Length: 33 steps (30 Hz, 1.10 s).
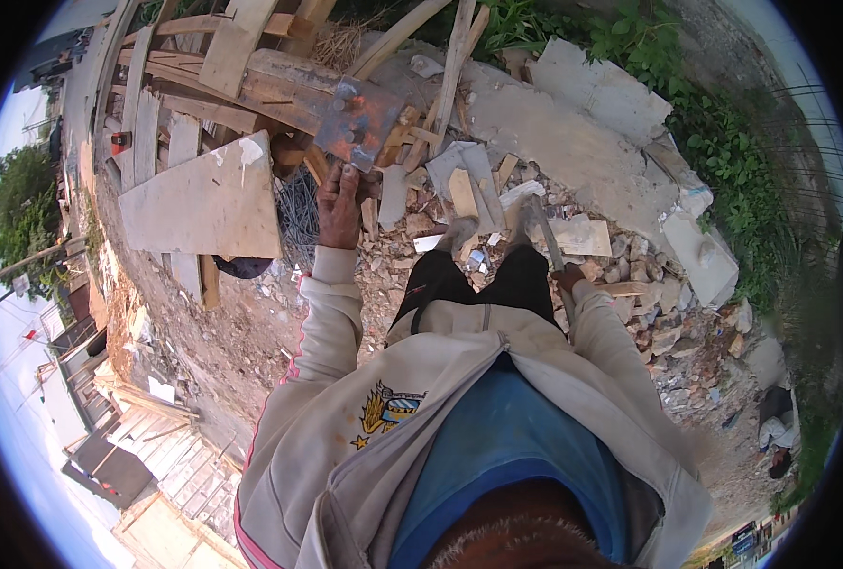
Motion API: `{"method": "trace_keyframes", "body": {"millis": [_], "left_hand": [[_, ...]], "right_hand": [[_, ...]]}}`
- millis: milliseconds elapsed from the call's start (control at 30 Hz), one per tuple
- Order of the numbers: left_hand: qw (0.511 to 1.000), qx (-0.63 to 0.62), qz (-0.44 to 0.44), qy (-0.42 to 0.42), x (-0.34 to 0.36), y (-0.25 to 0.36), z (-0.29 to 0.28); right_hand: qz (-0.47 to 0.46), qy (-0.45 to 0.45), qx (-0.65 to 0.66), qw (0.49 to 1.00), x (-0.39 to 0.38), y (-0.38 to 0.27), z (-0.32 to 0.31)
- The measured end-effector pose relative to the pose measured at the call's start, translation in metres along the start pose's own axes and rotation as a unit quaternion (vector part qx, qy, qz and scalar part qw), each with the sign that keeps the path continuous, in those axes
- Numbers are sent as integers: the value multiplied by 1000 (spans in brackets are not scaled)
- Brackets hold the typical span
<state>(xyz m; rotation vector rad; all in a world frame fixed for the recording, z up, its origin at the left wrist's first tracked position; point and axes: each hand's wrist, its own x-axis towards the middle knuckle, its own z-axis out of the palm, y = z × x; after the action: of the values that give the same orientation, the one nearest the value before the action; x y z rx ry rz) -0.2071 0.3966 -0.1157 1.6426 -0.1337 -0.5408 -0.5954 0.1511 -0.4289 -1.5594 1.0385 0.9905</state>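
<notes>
Ahead of me my left hand [342, 202] reaches forward, its fingers closed on the near edge of a rusty, square metal plate [357, 121]. Orange and dark stains mark the plate, and round knobs stand on its face. It lies over a stack of rough timber [284, 81]. Down by my right thigh, my right hand [568, 277] is wrapped round a long grey bar [548, 235]. The upper end of the bar passes beside my right foot; its exact kind cannot be told.
A pale board [203, 201] leans at the left beside a tangle of grey wire [297, 213]. Broken stones [654, 313] and wood scraps [462, 192] lie round my feet. A concrete slab [573, 142] stretches ahead right, with green plants [739, 180] beyond it.
</notes>
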Motion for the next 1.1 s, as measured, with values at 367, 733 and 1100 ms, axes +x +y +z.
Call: {"method": "trace_keyframes", "body": {"millis": [367,733,1100], "left_hand": [[955,-274,-41,106,-2,2,62],[968,-207,-71,125,4,13,55],[969,-214,-42,113,-2,13,60]], "right_hand": [[-152,-20,-61,986,5,-54,-65],[-146,39,-307,940,113,-30,-117],[65,67,-368,925,106,116,-142]]}}
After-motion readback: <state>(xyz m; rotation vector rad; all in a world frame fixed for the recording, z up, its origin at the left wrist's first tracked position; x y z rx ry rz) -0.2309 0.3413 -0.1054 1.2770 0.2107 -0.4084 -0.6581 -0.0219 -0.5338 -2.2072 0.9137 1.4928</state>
